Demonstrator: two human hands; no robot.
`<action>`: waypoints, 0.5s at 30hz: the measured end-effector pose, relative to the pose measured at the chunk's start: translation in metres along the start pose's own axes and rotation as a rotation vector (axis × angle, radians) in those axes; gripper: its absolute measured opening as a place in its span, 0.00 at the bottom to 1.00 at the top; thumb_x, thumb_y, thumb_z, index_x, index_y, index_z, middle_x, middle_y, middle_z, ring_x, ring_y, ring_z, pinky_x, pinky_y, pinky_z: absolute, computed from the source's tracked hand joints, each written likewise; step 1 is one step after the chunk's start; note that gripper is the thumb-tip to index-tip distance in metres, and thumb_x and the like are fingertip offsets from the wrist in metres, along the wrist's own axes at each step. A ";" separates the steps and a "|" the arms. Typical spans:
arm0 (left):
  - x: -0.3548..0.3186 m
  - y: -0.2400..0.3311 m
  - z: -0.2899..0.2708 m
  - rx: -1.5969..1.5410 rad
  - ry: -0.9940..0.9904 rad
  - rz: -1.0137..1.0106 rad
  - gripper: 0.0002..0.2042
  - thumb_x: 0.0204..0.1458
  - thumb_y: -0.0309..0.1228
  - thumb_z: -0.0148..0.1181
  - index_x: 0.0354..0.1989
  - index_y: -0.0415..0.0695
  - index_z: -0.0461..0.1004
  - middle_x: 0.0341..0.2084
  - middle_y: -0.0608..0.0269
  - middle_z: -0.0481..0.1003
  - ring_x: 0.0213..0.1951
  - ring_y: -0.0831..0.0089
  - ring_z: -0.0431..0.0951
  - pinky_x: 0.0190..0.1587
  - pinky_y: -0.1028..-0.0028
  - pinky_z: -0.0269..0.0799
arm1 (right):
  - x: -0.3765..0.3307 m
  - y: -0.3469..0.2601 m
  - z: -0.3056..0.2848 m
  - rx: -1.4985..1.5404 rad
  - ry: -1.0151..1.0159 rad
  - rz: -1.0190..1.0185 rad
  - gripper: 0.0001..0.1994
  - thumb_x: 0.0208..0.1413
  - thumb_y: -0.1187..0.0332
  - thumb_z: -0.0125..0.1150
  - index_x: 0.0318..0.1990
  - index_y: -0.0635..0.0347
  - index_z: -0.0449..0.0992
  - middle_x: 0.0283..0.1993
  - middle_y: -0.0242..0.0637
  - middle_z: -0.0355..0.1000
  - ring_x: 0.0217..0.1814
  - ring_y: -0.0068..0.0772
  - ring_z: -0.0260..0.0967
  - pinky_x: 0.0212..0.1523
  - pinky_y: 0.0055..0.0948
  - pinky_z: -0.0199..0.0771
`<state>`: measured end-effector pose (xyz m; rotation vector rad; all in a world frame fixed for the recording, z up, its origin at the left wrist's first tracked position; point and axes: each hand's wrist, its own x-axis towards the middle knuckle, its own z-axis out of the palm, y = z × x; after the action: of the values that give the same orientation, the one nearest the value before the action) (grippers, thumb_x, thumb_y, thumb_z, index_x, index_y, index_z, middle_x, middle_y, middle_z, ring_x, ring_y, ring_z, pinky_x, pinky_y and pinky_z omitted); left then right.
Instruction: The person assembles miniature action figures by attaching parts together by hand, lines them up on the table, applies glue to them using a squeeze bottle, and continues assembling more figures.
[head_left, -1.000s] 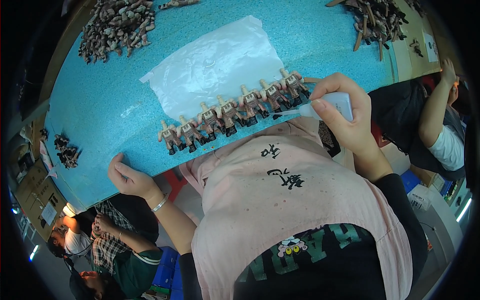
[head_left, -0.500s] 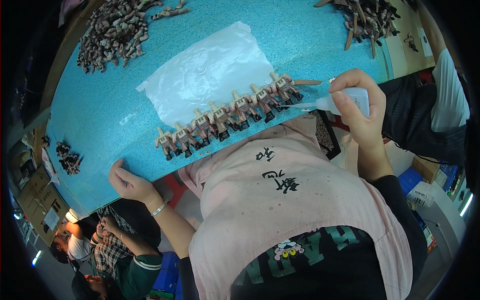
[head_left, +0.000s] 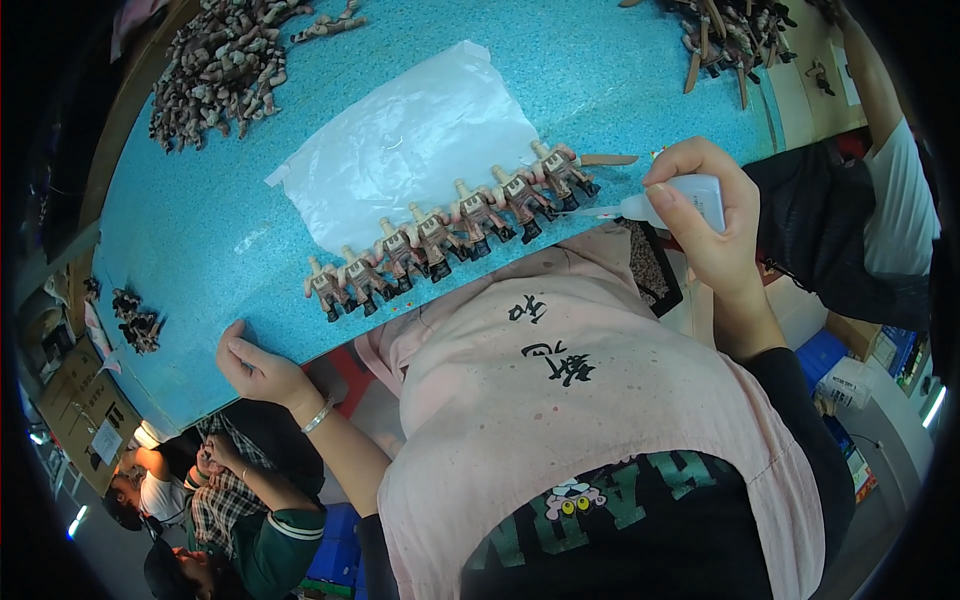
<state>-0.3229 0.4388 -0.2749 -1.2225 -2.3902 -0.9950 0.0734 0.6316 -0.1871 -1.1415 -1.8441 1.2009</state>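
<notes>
Along the near edge of a blue table, several small headless figures (head_left: pixel 435 232) lie side by side in a slanting row, with dark boots toward me. My right hand (head_left: pixel 715 215) grips a small white squeeze bottle (head_left: pixel 692 203), held sideways. Its long thin nozzle points left, the tip close to the boots near the right end of the row; whether it touches is too fine to tell. Loosely curled at the table's edge, left of the row, is my left hand (head_left: pixel 265 375), with nothing visible in it.
A white plastic sheet (head_left: pixel 400 140) lies behind the row, and a brown flat blade-like piece (head_left: pixel 608 159) beside its right end. Heaps of small parts (head_left: pixel 222 70) stand far left and far right (head_left: pixel 735 40), a smaller pile (head_left: pixel 137 320) near left. Other people sit at left and right.
The whole view has shifted slightly. My right hand and the bottle stay in nearly the same place by the boots; my left hand has not visibly moved.
</notes>
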 end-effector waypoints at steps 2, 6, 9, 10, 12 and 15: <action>0.000 0.000 0.000 -0.001 0.003 0.000 0.12 0.61 0.27 0.45 0.34 0.34 0.75 0.33 0.56 0.75 0.36 0.65 0.74 0.42 0.69 0.70 | 0.000 0.000 0.000 -0.006 -0.005 -0.016 0.05 0.52 0.70 0.64 0.33 0.61 0.75 0.30 0.30 0.72 0.30 0.17 0.66 0.31 0.18 0.65; 0.001 0.002 0.000 0.004 -0.004 0.009 0.12 0.61 0.27 0.45 0.34 0.34 0.75 0.33 0.56 0.75 0.36 0.65 0.74 0.42 0.69 0.70 | -0.001 0.000 -0.001 -0.001 -0.012 -0.004 0.06 0.52 0.70 0.64 0.33 0.61 0.75 0.30 0.29 0.72 0.29 0.17 0.66 0.31 0.18 0.65; 0.001 0.002 -0.001 0.016 -0.007 0.016 0.12 0.61 0.27 0.45 0.34 0.34 0.75 0.33 0.56 0.75 0.36 0.65 0.74 0.42 0.69 0.70 | -0.001 -0.001 -0.002 -0.014 -0.017 -0.012 0.06 0.52 0.70 0.63 0.33 0.61 0.75 0.30 0.30 0.72 0.30 0.17 0.67 0.31 0.18 0.65; 0.001 0.003 -0.001 0.017 -0.006 0.018 0.12 0.61 0.27 0.44 0.34 0.34 0.75 0.33 0.56 0.75 0.36 0.65 0.74 0.42 0.69 0.70 | -0.001 -0.001 -0.002 -0.017 -0.018 -0.002 0.06 0.52 0.69 0.63 0.33 0.61 0.75 0.30 0.30 0.72 0.30 0.17 0.67 0.31 0.18 0.65; 0.000 0.001 0.000 0.006 -0.009 0.012 0.12 0.61 0.27 0.44 0.34 0.34 0.75 0.33 0.56 0.75 0.36 0.65 0.74 0.42 0.69 0.70 | -0.002 -0.001 -0.004 -0.012 -0.008 -0.007 0.06 0.52 0.70 0.63 0.33 0.61 0.75 0.30 0.30 0.72 0.31 0.18 0.67 0.32 0.18 0.65; 0.000 -0.001 0.000 0.003 -0.013 0.005 0.12 0.61 0.27 0.44 0.34 0.34 0.75 0.33 0.56 0.75 0.36 0.65 0.74 0.42 0.69 0.70 | -0.003 -0.001 -0.010 0.014 0.031 -0.006 0.05 0.53 0.70 0.63 0.34 0.62 0.75 0.31 0.31 0.73 0.32 0.18 0.67 0.33 0.18 0.66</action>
<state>-0.3235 0.4387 -0.2748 -1.2368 -2.3970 -0.9846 0.0828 0.6326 -0.1827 -1.1406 -1.8124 1.1845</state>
